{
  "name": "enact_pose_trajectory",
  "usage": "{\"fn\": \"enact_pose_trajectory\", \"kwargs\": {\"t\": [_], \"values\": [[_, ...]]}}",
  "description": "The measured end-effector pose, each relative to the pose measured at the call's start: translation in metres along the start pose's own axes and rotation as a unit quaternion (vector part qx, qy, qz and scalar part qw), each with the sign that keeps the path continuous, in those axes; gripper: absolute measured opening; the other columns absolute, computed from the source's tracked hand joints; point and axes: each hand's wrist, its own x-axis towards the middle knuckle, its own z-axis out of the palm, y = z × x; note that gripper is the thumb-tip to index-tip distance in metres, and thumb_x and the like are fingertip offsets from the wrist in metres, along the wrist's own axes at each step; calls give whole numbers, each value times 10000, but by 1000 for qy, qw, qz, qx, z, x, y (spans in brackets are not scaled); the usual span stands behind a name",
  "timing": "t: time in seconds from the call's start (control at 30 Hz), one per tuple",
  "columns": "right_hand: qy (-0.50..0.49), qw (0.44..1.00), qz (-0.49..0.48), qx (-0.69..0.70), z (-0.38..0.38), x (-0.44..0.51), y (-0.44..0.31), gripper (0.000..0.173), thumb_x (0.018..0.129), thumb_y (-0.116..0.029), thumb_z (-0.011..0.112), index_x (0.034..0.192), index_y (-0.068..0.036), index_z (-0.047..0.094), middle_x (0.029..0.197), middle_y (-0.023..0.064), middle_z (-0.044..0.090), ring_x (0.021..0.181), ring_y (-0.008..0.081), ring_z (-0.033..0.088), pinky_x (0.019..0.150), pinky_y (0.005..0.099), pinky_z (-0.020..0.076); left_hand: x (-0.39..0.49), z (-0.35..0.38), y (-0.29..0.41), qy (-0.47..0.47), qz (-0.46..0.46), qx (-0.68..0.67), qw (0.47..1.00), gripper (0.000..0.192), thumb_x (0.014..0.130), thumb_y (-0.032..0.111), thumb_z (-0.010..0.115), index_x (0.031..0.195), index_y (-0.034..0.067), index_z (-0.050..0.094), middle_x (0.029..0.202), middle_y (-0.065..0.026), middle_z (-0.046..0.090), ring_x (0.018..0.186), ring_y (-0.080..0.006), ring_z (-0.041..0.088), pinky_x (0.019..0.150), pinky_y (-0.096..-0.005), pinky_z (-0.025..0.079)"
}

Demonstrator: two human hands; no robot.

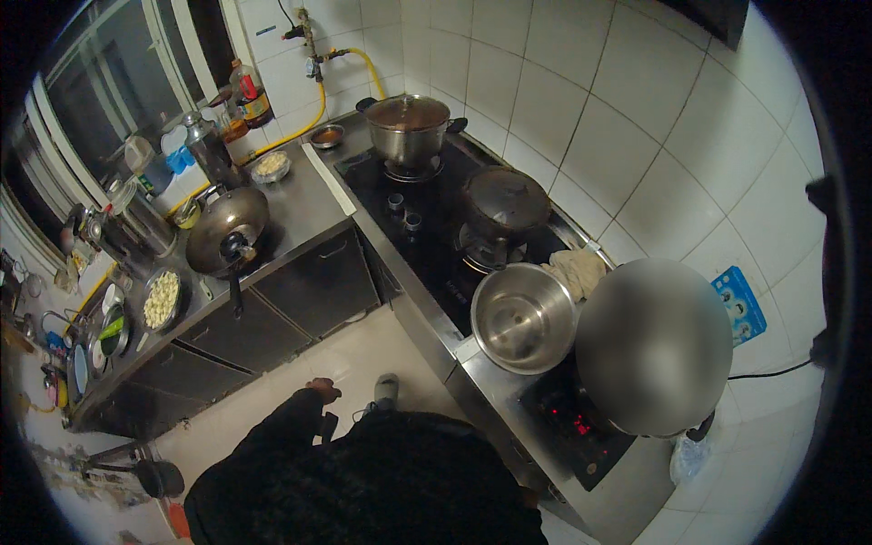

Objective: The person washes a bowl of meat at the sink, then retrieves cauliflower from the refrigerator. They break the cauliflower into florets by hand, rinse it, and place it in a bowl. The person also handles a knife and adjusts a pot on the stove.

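Note:
My left hand (324,390) hangs over the tiled floor, past the end of a black sleeve. I see nothing clearly held in it, and its fingers are too small to read. Only a sliver of my right hand (528,497) shows beside my dark jacket; the rest is hidden. Before me on the right, an empty steel pot (523,319) stands at the corner of the black gas hob (371,178). Beside it a large round thing (654,347), blurred over, covers part of an induction cooker (579,426) with lit red digits. A beige cloth (576,272) lies behind the steel pot.
A lidded steel pot (407,133) and a dark lidded pan (505,199) occupy the hob burners. On the left counter, a wok (228,228) has its handle jutting over the edge, near a dish of pale cubes (162,300). A yellow gas hose (300,129) runs along the wall.

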Motion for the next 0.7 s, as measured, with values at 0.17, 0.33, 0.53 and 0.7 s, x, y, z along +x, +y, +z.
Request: {"fn": "enact_pose_trajectory", "kwargs": {"t": [0.17,0.33,0.53,0.7], "values": [[-4,1000,10,-16,-22,0,-17,340,846,-348,563,1048,-93,662,989,88,671,854,264,645,699,451,535,3,3,-5,-16,-14,-56,998,699,775,501,633,1330,88,529,1352,-163,523,1230,-349,509,1038,-425,417],[-12,999,12,-28,-29,-3,-22,332,844,-346,563,1035,-92,662,975,87,669,838,265,641,692,451,532,7,6,-4,0,11,-38,999,687,768,456,662,1312,56,538,1334,-168,538,1217,-342,520,1038,-403,424],[-13,999,15,-36,-33,-9,-25,323,842,-343,562,1019,-92,661,958,86,666,819,266,637,684,452,529,4,6,-1,-1,-11,-74,997,684,759,432,683,1301,38,545,1301,-177,563,1196,-340,540,1018,-398,444],[-14,999,19,-40,-35,-14,-31,315,840,-341,562,1006,-92,660,944,85,664,804,267,633,678,452,527,12,15,-8,9,-13,-76,997,684,757,432,684,1295,33,548,1304,-179,560,1190,-337,545,1009,-401,451]]}}
